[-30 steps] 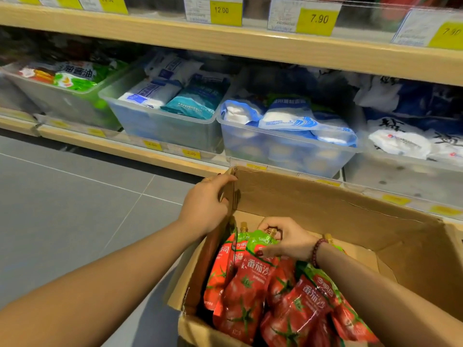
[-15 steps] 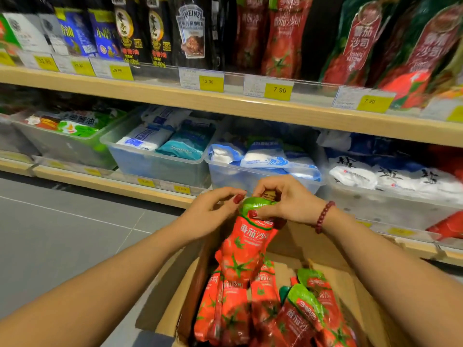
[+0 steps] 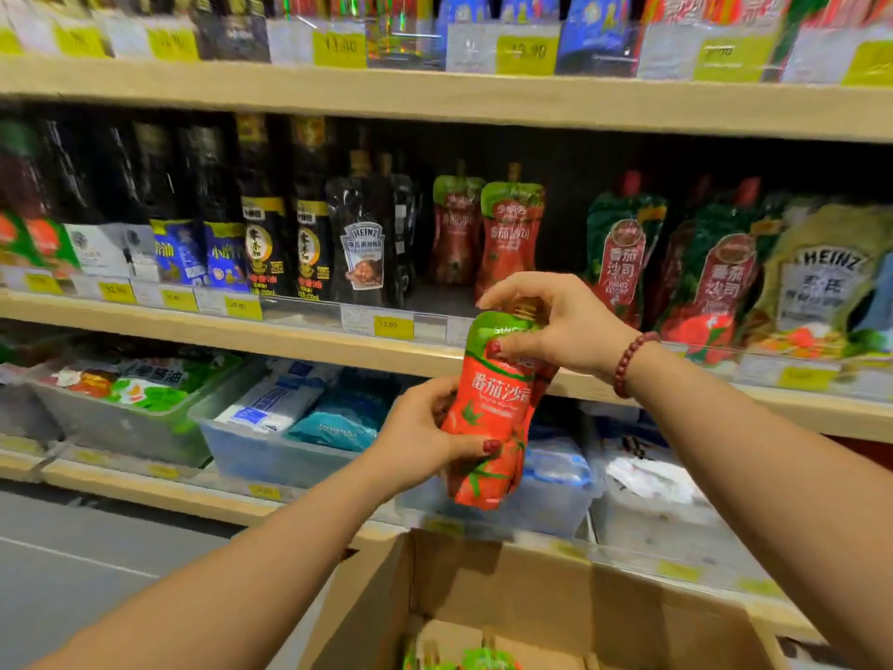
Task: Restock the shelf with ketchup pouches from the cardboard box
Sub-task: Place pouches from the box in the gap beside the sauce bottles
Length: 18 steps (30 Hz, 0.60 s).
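1. The ketchup pouch (image 3: 488,413) is in mid-air, upright, above the cardboard box (image 3: 531,563) and in front of the middle shelf (image 3: 290,331). It touches neither one.
2. The right hand (image 3: 560,326) pinches the pouch's green top just beneath the cap. The left hand (image 3: 420,437) wraps its lower body, thumb across the front. Both hands are closed on it, probably because a soft pouch sags when held at one end only.
3. It may be two pouches held together, since a second edge seems to show at the right, but motion blur leaves this unsure.
4. Two matching pouches (image 3: 507,234) stand on the middle shelf, with a bare gap to their left. That gap looks like the likely slot, and keeping the held pouch label-forward suits it.
5. The box sits open below the hands, and the green tops of more pouches (image 3: 464,660) show at the frame's bottom edge, so restocking is far from done.
6. On the lower shelf, a clear bin (image 3: 270,452) holds blue-and-white packets (image 3: 285,403). A greyer bin (image 3: 121,427) to its left holds green-printed packets (image 3: 145,384).
7. Dark sauce bottles (image 3: 261,224) fill the middle shelf to the left of the gap.
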### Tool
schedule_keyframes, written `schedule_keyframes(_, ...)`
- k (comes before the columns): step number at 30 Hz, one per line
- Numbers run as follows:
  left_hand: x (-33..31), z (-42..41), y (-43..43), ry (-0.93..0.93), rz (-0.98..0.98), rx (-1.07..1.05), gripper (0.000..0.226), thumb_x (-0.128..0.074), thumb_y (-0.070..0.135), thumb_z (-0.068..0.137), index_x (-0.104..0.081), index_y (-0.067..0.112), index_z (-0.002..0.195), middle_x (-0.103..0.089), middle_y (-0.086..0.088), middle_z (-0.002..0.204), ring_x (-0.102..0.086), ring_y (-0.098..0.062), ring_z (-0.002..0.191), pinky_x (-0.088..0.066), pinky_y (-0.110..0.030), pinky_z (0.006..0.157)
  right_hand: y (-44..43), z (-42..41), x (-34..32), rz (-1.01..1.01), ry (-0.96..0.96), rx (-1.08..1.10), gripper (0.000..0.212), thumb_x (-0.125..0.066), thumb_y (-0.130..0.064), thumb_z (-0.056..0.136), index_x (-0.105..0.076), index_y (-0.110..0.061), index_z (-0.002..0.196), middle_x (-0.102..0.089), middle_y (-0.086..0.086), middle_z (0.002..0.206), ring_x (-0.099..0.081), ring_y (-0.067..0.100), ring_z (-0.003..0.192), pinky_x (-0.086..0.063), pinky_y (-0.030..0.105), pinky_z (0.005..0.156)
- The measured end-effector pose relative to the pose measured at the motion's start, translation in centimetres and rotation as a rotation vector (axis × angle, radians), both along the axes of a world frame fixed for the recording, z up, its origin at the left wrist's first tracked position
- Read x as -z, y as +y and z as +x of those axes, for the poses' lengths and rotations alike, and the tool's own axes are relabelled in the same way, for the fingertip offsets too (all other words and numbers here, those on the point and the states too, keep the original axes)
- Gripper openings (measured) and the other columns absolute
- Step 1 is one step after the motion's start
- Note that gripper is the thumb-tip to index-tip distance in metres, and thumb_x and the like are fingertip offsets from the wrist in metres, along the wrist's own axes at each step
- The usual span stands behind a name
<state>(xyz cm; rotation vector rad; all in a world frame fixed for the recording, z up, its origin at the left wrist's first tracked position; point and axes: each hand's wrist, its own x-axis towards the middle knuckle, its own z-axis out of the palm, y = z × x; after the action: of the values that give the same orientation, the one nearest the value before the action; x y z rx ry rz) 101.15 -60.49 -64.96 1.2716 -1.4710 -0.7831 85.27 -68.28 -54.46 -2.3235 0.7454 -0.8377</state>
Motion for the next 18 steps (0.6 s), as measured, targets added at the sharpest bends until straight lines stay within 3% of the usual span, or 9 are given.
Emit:
schedule_keyframes(3, -0.8, 0.6, -0.7, 0.033, -0.003, -0.052, 0.054, -0.085, 0.004, 0.06, -0.063, 0.02, 0.107, -0.071, -0.002, 0.102, -0.067, -0.016, 0.096, -0.053, -0.039, 0.089, -0.4, -0.2, -0.3, -0.009, -0.102, 0.051, 0.056, -0.079, -0.018, 0.07, -0.054, -0.034, 0.117, -0.061, -0.002, 0.107, -0.06, 0.001, 0.094, -0.052, 0.016, 0.075)
schedule_keyframes(5, -1.4, 1.1, -1.0, 0.069, -0.021, -0.076, 0.053, -0.084, 0.001, 0.061, -0.063, 0.018, 0.107, -0.071, -0.003, 0.101, -0.068, -0.017, 0.094, -0.054, -0.038, 0.088, -1.0, -0.4, -0.1, -0.015, -0.304, 0.103, 0.041, -0.071, -0.025, 0.078, -0.055, -0.034, 0.115, -0.061, -0.005, 0.101, -0.061, -0.001, 0.088, -0.051, 0.015, 0.073)
schedule_keyframes(7, -2.4, 1.8, -1.3, 0.122, -0.06, -0.086, 0.051, -0.082, -0.003, 0.061, -0.064, 0.016, 0.105, -0.073, -0.004, 0.098, -0.069, -0.019, 0.092, -0.056, -0.035, 0.083, -2.2, -1.0, 0.5, -0.058, -0.404, 0.278, 0.018, -0.061, -0.027, 0.087, -0.061, -0.029, 0.105, -0.064, -0.007, 0.096, -0.062, 0.008, 0.092, -0.052, 0.023, 0.079)
schedule_keyframes(10, -4.5, 2.8, -2.2, 0.168, -0.093, -0.079, 0.045, -0.081, -0.003, 0.063, -0.065, 0.018, 0.1, -0.074, -0.004, 0.096, -0.07, -0.02, 0.09, -0.055, -0.034, 0.081, -4.5, -2.3, 3.1, -0.093, -0.102, 0.529, 0.015, -0.057, -0.031, 0.089, -0.066, -0.024, 0.098, -0.067, -0.005, 0.099, -0.06, 0.014, 0.096, -0.048, 0.028, 0.083)
schedule_keyframes(13, -6.5, 3.3, -3.4, 0.154, -0.115, -0.082, 0.043, -0.08, -0.003, 0.064, -0.065, 0.014, 0.1, -0.074, -0.004, 0.095, -0.07, -0.02, 0.09, -0.055, -0.035, 0.08, -5.8, -2.4, 6.0, -0.161, 0.182, 0.627, 0.02, -0.055, -0.041, 0.088, -0.068, -0.027, 0.094, -0.069, -0.003, 0.098, -0.059, 0.02, 0.098, -0.039, 0.034, 0.084)
schedule_keyframes(15, -7.7, 3.5, -4.3, 0.162, -0.131, -0.083, 0.042, -0.08, -0.004, 0.064, -0.065, 0.012, 0.099, -0.074, -0.003, 0.091, -0.07, -0.018, 0.085, -0.057, -0.03, 0.073, -6.0, -1.9, 7.0, -0.329, 0.197, 0.706, 0.02, -0.052, -0.042, 0.088, -0.068, -0.03, 0.082, -0.069, -0.006, 0.081, -0.058, 0.022, 0.086, -0.028, 0.031, 0.071)
schedule_keyframes(18, -9.2, 3.8, -5.6, 0.158, -0.127, -0.082, 0.04, -0.08, -0.001, 0.065, -0.065, 0.013, 0.1, -0.075, -0.003, 0.09, -0.071, -0.018, 0.084, -0.058, -0.029, 0.068, -5.8, -1.4, 7.7, -0.477, 0.086, 0.76, 0.019, -0.058, -0.036, 0.087, -0.064, -0.03, 0.069, -0.056, -0.013, 0.06, -0.053, 0.02, 0.068, -0.024, 0.03, 0.065)
